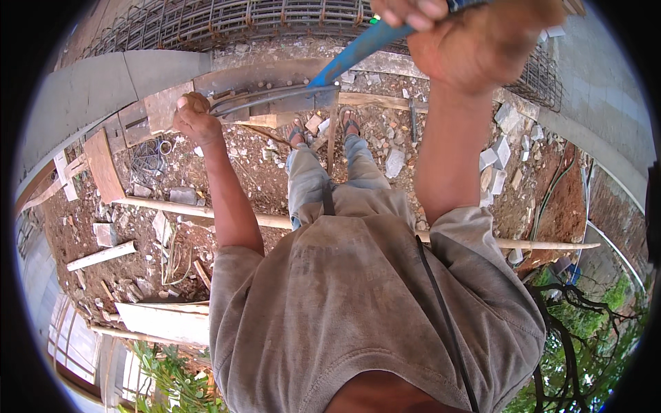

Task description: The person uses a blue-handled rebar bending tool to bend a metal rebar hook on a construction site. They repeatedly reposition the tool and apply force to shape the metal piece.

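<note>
My right hand is raised at the upper right, its fingers wrapped round a long blue pipe. The pipe slants down to the left and meets thin steel rods lying along a wooden work board. Pegs stand up from the board near the rods. At the rods' left end, my left hand is closed, pressing on or gripping them at the board's edge. Its palm side and the exact hold are partly hidden.
Beyond the board lie stacked rebar cages. My sandalled feet stand on rubble-strewn soil close to the board. Behind me a long wooden pole crosses the ground. Broken white blocks lie to the right, loose planks to the left.
</note>
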### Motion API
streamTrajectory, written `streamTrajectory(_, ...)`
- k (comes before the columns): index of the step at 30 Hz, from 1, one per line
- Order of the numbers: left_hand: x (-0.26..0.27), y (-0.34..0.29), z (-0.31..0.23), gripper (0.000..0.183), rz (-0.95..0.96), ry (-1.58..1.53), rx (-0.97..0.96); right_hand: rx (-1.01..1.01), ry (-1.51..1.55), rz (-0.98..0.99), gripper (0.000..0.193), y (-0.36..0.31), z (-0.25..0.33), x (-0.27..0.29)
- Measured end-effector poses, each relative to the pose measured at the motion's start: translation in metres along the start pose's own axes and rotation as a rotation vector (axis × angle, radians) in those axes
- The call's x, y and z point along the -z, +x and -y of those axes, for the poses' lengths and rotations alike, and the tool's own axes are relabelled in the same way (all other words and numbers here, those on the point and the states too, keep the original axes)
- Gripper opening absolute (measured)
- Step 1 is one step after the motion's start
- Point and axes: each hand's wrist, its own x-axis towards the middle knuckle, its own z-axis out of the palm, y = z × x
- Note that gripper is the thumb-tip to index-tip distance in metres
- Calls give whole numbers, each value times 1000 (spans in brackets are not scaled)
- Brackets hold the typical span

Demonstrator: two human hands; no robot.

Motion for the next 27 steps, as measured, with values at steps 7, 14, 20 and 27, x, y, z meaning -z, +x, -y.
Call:
streamTrajectory(7,-15,-3,-13,67,-224,263,36,-65,-86,4,74,2,3,-6)
streamTrajectory(14,-29,9,-18,73,-524,181,303,-307,78,188,74,40,-12,-13)
streamTrajectory(20,-16,11,1,80,-373,-123,205,-291,101,353,74,49,-24,0)
streamTrajectory(27,-11,11,3,79,-360,-144,301,-335,-63,389,65,21,-17,10)
